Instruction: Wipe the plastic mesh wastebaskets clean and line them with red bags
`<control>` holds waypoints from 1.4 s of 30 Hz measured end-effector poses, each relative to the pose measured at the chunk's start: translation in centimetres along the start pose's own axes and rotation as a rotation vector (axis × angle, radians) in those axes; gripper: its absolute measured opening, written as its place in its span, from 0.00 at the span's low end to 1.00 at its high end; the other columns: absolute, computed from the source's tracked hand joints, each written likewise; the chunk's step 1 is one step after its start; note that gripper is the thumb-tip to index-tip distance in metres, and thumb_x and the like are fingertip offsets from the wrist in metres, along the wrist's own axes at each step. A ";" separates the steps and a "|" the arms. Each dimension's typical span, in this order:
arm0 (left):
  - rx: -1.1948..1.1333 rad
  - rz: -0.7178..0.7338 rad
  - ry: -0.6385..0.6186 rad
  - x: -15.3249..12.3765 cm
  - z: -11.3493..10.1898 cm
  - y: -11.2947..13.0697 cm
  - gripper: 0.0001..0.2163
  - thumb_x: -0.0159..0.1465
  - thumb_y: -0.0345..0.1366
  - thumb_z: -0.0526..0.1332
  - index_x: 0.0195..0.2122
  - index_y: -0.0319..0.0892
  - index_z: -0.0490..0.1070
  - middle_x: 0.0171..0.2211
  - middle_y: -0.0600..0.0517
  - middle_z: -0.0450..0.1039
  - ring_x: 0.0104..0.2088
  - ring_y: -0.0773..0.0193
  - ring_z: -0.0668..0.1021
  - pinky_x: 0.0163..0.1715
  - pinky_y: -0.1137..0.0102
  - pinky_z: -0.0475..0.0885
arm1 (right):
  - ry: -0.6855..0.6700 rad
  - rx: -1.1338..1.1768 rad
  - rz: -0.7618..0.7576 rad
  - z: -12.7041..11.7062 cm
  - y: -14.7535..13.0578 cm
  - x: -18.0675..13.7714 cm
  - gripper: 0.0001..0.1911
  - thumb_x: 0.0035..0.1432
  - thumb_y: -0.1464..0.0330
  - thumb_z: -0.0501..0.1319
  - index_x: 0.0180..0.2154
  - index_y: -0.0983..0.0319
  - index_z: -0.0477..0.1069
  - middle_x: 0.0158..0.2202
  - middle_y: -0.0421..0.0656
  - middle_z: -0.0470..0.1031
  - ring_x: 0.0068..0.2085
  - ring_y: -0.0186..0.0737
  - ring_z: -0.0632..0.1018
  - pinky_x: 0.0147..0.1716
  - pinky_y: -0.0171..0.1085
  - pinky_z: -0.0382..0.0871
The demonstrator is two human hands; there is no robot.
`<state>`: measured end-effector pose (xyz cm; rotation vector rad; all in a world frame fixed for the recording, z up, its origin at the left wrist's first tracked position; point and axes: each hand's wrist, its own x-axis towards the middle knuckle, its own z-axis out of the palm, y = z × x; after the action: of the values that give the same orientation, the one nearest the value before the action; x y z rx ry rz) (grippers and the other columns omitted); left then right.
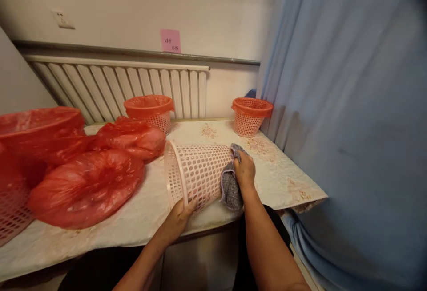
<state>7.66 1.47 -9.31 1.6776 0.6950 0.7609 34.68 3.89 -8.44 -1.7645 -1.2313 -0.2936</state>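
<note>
A pale pink perforated plastic wastebasket [205, 166] lies on its side over the table, its open mouth facing left. My left hand [180, 217] grips the lower edge of its rim, thumb outside and the other fingers partly hidden. At the basket's base, my right hand [244, 169] is closed on a grey cloth [231, 188] with a light edge. The cloth presses against the bottom end of the basket and hangs down below the hand.
Red plastic bags [90, 188] lie on the table's left side, beside a red-lined basket [15, 206]. Two more lined baskets stand at the back, one by the radiator [163, 122], one by the blue curtain [248, 124]. The flowered tablecloth [276, 184] ends at the right.
</note>
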 end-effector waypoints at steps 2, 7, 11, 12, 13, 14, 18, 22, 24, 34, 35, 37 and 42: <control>0.040 0.019 -0.028 0.0 0.0 -0.3 0.23 0.67 0.49 0.53 0.56 0.41 0.71 0.56 0.46 0.72 0.63 0.50 0.65 0.66 0.53 0.51 | 0.014 0.005 -0.015 0.3 -0.2 -0.4 0.20 0.55 0.73 0.53 0.49 0.64 0.73 0.45 0.49 0.77 0.47 0.48 0.72 0.49 0.48 0.67; 0.152 0.034 -0.032 0.6 -0.1 -0.6 0.20 0.66 0.45 0.55 0.54 0.41 0.72 0.55 0.47 0.72 0.60 0.50 0.68 0.65 0.54 0.53 | -0.035 0.205 -0.310 0.6 -5.1 -2.8 0.22 0.55 0.76 0.53 0.52 0.64 0.71 0.53 0.50 0.73 0.54 0.47 0.70 0.56 0.50 0.64; 0.231 -0.047 -0.098 0.5 -0.4 -1.0 0.16 0.62 0.41 0.58 0.47 0.41 0.76 0.47 0.47 0.78 0.49 0.49 0.76 0.58 0.54 0.65 | -0.119 0.434 -0.555 -0.1 -9.9 -5.3 0.26 0.54 0.77 0.53 0.55 0.62 0.68 0.57 0.47 0.70 0.58 0.45 0.67 0.59 0.49 0.63; 0.230 -0.063 -0.122 0.4 -0.4 -1.1 0.15 0.61 0.40 0.59 0.46 0.41 0.76 0.45 0.47 0.79 0.48 0.49 0.76 0.56 0.55 0.67 | -0.136 0.460 -0.596 -0.3 -10.7 -5.8 0.27 0.53 0.77 0.53 0.55 0.61 0.67 0.57 0.46 0.70 0.59 0.45 0.67 0.58 0.50 0.63; 0.223 -0.071 -0.137 0.3 -0.5 -1.3 0.15 0.61 0.39 0.59 0.46 0.41 0.76 0.45 0.48 0.79 0.47 0.49 0.77 0.55 0.55 0.67 | -0.155 0.465 -0.626 -0.5 -11.2 -6.2 0.28 0.52 0.77 0.53 0.56 0.60 0.67 0.57 0.46 0.70 0.59 0.46 0.67 0.58 0.50 0.63; 0.215 -0.069 -0.139 0.2 -0.6 -1.5 0.15 0.61 0.39 0.59 0.46 0.41 0.76 0.45 0.48 0.79 0.47 0.49 0.76 0.55 0.55 0.67 | -0.173 0.453 -0.644 -0.6 -11.6 -6.3 0.28 0.52 0.76 0.54 0.56 0.60 0.67 0.57 0.46 0.70 0.59 0.46 0.67 0.58 0.50 0.63; 0.207 -0.065 -0.084 -0.4 -0.8 -2.4 0.17 0.62 0.43 0.59 0.50 0.42 0.75 0.49 0.48 0.77 0.52 0.48 0.74 0.60 0.54 0.62 | -0.175 0.382 -0.613 -0.4 -10.6 -5.3 0.27 0.53 0.77 0.55 0.56 0.59 0.67 0.57 0.45 0.70 0.58 0.46 0.67 0.57 0.50 0.63; 0.228 -0.053 -0.133 -1.1 -1.0 -3.5 0.18 0.63 0.44 0.57 0.51 0.43 0.74 0.49 0.48 0.77 0.54 0.48 0.72 0.62 0.53 0.58 | -0.086 0.326 -0.454 0.4 -7.2 -2.9 0.24 0.54 0.77 0.55 0.53 0.61 0.71 0.54 0.46 0.73 0.56 0.44 0.69 0.58 0.47 0.62; 0.266 -0.043 -0.178 -1.3 -1.0 -4.3 0.19 0.64 0.44 0.56 0.53 0.43 0.72 0.52 0.48 0.75 0.55 0.48 0.72 0.62 0.53 0.57 | -0.044 0.267 -0.342 0.7 -4.9 -1.7 0.22 0.55 0.76 0.54 0.51 0.63 0.72 0.52 0.47 0.74 0.54 0.45 0.71 0.57 0.46 0.63; 0.408 0.037 -0.302 -0.3 -1.0 -5.7 0.22 0.58 0.39 0.61 0.55 0.44 0.70 0.59 0.47 0.68 0.57 0.49 0.69 0.62 0.57 0.58 | -0.063 0.025 -0.036 0.8 0.2 -0.3 0.22 0.55 0.72 0.53 0.50 0.65 0.73 0.46 0.50 0.77 0.48 0.49 0.74 0.51 0.47 0.67; 0.373 0.026 -0.323 -0.3 -1.0 -4.9 0.28 0.55 0.39 0.65 0.58 0.44 0.67 0.61 0.47 0.66 0.60 0.48 0.67 0.63 0.57 0.56 | -0.065 0.023 -0.033 0.8 0.1 -0.4 0.22 0.55 0.72 0.53 0.50 0.66 0.73 0.47 0.50 0.77 0.48 0.49 0.74 0.51 0.47 0.67; 0.279 0.002 -0.307 -0.2 -1.1 -2.7 0.36 0.51 0.41 0.68 0.62 0.44 0.62 0.63 0.46 0.63 0.63 0.45 0.63 0.65 0.55 0.52 | -0.060 0.029 -0.025 0.9 -0.1 -0.4 0.22 0.55 0.72 0.53 0.50 0.66 0.73 0.47 0.50 0.77 0.49 0.49 0.73 0.52 0.47 0.67; -0.250 -0.008 0.030 1.4 -0.2 3.6 0.31 0.62 0.51 0.59 0.62 0.40 0.60 0.59 0.41 0.68 0.61 0.47 0.67 0.62 0.54 0.58 | -0.041 0.066 -0.025 1.1 -0.5 -0.5 0.21 0.55 0.72 0.53 0.50 0.65 0.73 0.47 0.50 0.77 0.49 0.49 0.73 0.52 0.47 0.67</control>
<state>8.60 1.96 -5.58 1.4385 0.6002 0.8330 33.71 4.46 -9.11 -1.7072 -1.2787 -0.2302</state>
